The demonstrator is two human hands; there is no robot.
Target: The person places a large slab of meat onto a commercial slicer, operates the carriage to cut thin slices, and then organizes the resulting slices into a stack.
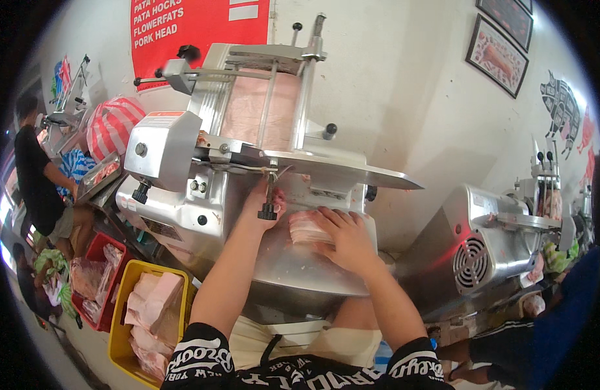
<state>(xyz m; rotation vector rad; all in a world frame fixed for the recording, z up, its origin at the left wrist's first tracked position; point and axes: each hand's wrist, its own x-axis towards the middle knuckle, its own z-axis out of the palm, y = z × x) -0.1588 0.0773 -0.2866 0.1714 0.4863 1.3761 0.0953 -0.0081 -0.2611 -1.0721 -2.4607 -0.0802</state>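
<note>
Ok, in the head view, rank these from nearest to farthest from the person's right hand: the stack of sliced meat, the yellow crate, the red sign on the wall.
1. Stack of sliced meat: under the right hand, on the slicer's tray.
2. Yellow crate: lower left, on the floor, holding pale meat slabs.
3. Red sign: top left, on the wall behind the slicer.

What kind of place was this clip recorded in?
Most likely a butcher shop or meat-processing room. A metal meat slicer holds a pink meat block, the right hand rests on sliced meat, and a yellow crate holds meat slabs.
</note>
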